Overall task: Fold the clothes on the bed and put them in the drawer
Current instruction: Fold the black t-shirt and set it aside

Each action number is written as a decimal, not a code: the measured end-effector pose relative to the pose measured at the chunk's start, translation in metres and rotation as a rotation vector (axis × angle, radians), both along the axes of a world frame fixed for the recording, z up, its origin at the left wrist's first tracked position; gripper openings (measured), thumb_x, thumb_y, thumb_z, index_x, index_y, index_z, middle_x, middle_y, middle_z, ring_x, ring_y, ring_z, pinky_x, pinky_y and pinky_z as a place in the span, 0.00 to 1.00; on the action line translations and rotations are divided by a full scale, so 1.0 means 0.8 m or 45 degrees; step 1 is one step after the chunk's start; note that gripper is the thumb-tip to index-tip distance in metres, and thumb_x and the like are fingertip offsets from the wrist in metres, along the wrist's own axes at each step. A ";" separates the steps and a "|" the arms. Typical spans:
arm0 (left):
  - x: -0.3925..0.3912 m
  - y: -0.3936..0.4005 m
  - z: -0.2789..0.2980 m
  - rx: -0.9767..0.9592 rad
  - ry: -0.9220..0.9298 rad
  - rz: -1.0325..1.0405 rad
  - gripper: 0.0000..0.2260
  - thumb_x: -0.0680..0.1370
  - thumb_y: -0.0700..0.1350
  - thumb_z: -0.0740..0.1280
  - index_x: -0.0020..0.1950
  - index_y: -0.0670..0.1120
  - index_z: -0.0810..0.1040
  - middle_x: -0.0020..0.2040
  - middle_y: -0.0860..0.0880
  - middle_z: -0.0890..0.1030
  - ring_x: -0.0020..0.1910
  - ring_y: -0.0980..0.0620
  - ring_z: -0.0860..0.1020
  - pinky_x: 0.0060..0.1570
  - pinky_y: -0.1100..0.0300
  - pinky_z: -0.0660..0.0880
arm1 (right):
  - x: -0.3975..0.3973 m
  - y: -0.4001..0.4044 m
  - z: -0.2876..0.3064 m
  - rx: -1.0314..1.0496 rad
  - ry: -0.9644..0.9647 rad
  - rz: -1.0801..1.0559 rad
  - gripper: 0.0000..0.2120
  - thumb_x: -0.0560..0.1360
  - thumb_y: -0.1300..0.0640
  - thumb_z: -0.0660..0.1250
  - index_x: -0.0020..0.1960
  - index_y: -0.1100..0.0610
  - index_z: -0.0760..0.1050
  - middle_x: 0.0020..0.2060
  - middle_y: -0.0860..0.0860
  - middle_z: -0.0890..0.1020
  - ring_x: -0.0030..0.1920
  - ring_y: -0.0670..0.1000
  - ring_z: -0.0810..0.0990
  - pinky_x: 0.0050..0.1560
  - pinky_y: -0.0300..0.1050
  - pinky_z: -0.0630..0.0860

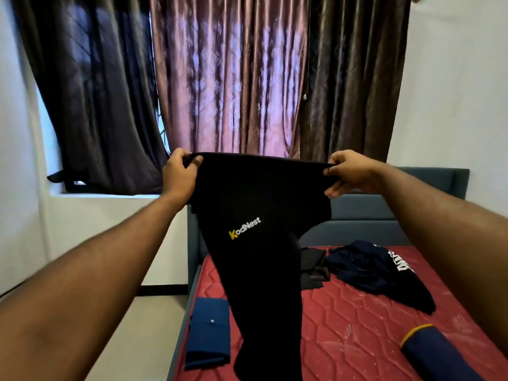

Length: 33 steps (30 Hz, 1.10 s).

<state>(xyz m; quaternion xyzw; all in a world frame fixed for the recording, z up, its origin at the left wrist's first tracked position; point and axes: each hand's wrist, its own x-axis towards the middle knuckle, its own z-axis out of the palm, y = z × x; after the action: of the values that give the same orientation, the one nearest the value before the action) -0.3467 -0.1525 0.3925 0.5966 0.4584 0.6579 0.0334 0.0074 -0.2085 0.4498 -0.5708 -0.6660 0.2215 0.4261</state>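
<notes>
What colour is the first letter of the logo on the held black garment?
Yellow; the logo shows in the head view, its other letters white.

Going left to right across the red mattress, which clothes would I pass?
Folded blue shirt → black garment held up by both hands → small dark folded piece → crumpled navy pile → rolled navy item with yellow trim.

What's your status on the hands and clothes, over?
Both hands, left and right, grip black garment by top edge, held up. Navy pile unfolded on bed. Nothing in the way.
</notes>
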 end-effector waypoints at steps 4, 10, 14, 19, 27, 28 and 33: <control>-0.011 -0.036 0.051 0.285 0.434 0.102 0.14 0.73 0.51 0.74 0.48 0.42 0.76 0.41 0.49 0.78 0.39 0.52 0.73 0.42 0.59 0.70 | 0.012 -0.019 0.007 0.111 -0.111 -0.119 0.08 0.78 0.69 0.62 0.42 0.59 0.69 0.40 0.65 0.77 0.32 0.60 0.83 0.34 0.55 0.82; -0.031 -0.086 0.122 -0.613 0.551 -0.633 0.14 0.61 0.44 0.80 0.43 0.47 0.82 0.34 0.54 0.83 0.32 0.59 0.80 0.30 0.67 0.76 | 0.036 -0.060 0.035 0.073 -0.090 -0.044 0.05 0.78 0.68 0.63 0.45 0.60 0.71 0.41 0.65 0.80 0.34 0.58 0.85 0.37 0.54 0.83; -0.033 -0.084 0.136 -0.573 0.461 -0.707 0.20 0.56 0.42 0.83 0.44 0.49 0.82 0.38 0.50 0.83 0.34 0.56 0.82 0.33 0.64 0.79 | 0.045 -0.073 0.034 0.067 -0.104 -0.084 0.05 0.78 0.68 0.63 0.44 0.61 0.71 0.41 0.66 0.80 0.38 0.61 0.85 0.38 0.54 0.83; 0.002 -0.063 0.100 -0.340 0.054 -0.426 0.08 0.73 0.34 0.72 0.41 0.47 0.79 0.27 0.54 0.79 0.24 0.59 0.76 0.28 0.67 0.75 | 0.047 -0.077 0.021 0.007 -0.071 -0.054 0.04 0.78 0.68 0.63 0.45 0.61 0.71 0.38 0.65 0.80 0.35 0.60 0.84 0.34 0.52 0.83; 0.067 -0.047 0.021 0.051 -0.119 0.077 0.10 0.76 0.42 0.62 0.58 0.44 0.71 0.49 0.41 0.80 0.48 0.42 0.78 0.49 0.51 0.73 | 0.046 -0.072 -0.009 0.026 -0.056 -0.101 0.03 0.80 0.64 0.62 0.47 0.59 0.70 0.34 0.62 0.79 0.27 0.54 0.81 0.25 0.45 0.78; 0.065 -0.050 0.020 0.148 0.074 0.079 0.12 0.76 0.44 0.62 0.58 0.44 0.71 0.49 0.39 0.81 0.48 0.39 0.79 0.48 0.50 0.73 | 0.051 -0.070 -0.013 0.023 -0.049 -0.115 0.03 0.80 0.64 0.61 0.47 0.59 0.70 0.34 0.62 0.79 0.27 0.54 0.81 0.25 0.44 0.78; 0.033 -0.057 0.049 0.083 0.767 0.110 0.25 0.66 0.65 0.73 0.55 0.53 0.71 0.46 0.42 0.82 0.47 0.39 0.81 0.47 0.46 0.78 | 0.078 -0.064 -0.038 -0.060 -0.039 -0.132 0.05 0.79 0.62 0.63 0.45 0.56 0.71 0.33 0.59 0.81 0.28 0.54 0.81 0.24 0.42 0.75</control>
<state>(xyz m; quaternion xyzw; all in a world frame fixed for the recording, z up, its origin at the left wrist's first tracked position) -0.3202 -0.1982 0.4314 0.7455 0.4513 0.4665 -0.1514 0.0696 -0.2594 0.4195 -0.6176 -0.6366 0.2061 0.4133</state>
